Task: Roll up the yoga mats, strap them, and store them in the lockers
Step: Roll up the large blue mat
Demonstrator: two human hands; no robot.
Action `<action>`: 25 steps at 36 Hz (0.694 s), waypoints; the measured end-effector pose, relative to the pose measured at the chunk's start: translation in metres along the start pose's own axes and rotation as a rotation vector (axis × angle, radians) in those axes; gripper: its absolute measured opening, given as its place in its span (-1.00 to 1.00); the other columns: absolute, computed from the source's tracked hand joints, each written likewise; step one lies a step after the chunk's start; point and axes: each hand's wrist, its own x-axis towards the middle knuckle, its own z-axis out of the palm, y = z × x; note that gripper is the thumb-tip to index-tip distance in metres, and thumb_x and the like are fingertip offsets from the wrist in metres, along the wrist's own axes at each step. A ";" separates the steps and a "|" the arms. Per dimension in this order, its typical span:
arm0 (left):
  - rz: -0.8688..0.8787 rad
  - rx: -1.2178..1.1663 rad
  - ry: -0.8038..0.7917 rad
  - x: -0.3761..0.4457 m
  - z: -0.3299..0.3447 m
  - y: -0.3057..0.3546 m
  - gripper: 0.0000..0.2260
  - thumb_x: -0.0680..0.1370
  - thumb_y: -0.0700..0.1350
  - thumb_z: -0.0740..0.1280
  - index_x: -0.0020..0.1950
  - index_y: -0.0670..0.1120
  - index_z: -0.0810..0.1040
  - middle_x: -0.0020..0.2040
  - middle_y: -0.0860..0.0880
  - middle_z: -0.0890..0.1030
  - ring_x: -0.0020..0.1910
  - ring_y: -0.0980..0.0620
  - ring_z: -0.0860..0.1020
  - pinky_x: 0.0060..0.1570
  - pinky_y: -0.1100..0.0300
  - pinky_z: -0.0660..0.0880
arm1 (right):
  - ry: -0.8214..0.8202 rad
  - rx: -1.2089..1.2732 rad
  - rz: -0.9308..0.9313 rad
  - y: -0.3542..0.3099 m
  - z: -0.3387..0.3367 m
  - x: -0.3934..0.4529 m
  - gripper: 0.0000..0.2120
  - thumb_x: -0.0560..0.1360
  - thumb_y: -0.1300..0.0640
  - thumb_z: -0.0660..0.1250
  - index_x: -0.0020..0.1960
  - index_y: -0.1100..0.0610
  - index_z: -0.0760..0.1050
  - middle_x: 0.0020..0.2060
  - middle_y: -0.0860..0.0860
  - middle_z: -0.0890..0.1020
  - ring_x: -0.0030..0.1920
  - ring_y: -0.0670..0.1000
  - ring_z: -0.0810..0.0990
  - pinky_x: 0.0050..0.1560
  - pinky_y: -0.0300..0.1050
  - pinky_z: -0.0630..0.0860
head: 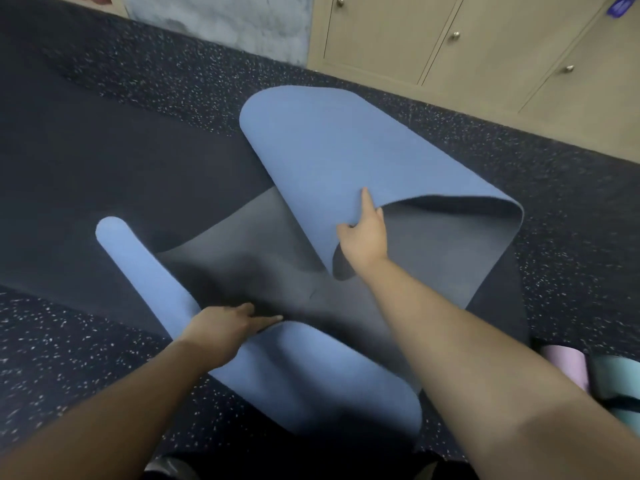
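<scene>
A blue yoga mat (332, 150) with a grey underside lies loosely curled on a dark mat on the floor. Its far end forms a wide open loop; its near end curls over in front of me. My right hand (365, 233) pinches the free edge of the far loop, index finger stretched along the blue face. My left hand (221, 325) rests on the near curl with fingers straight, pressing at its edge. The beige lockers (450, 46) stand shut at the back right.
A dark mat (104, 174) is spread on the speckled black rubber floor (52, 358). A lilac rolled mat (568, 367) and a teal rolled mat (620, 379) lie at the right edge. A pale wall panel (221, 19) is at the back.
</scene>
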 end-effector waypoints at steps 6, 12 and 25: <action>0.042 0.065 -0.067 -0.001 0.002 0.008 -0.51 0.65 -0.16 0.10 0.48 0.30 0.23 0.22 0.02 0.35 0.16 -0.04 0.39 0.04 0.10 0.47 | 0.102 0.016 -0.018 0.003 -0.010 -0.013 -0.49 0.60 0.27 0.25 0.53 0.14 0.25 0.46 0.12 0.32 0.43 0.06 0.34 0.24 -0.45 0.12; 0.017 -0.029 -0.197 -0.011 -0.006 0.009 -0.22 0.56 -0.37 0.00 0.49 0.40 -0.16 0.56 0.01 0.12 0.32 -0.11 0.43 0.19 0.06 0.45 | 0.125 -0.011 0.004 0.000 -0.022 -0.023 -0.41 0.58 0.36 0.11 0.55 0.01 0.18 0.53 0.00 0.20 0.37 0.02 0.38 0.06 -0.49 0.14; -0.241 0.007 -0.007 -0.048 -0.032 0.010 -0.13 0.55 -0.37 0.12 0.49 0.27 -0.39 0.26 -0.11 0.35 -0.24 -0.07 0.45 -0.27 0.08 0.41 | -0.321 -0.577 -0.383 -0.075 -0.011 -0.037 -0.26 0.54 0.43 0.03 0.58 -0.11 0.00 0.57 0.15 0.07 0.42 0.24 0.32 0.30 -0.08 0.31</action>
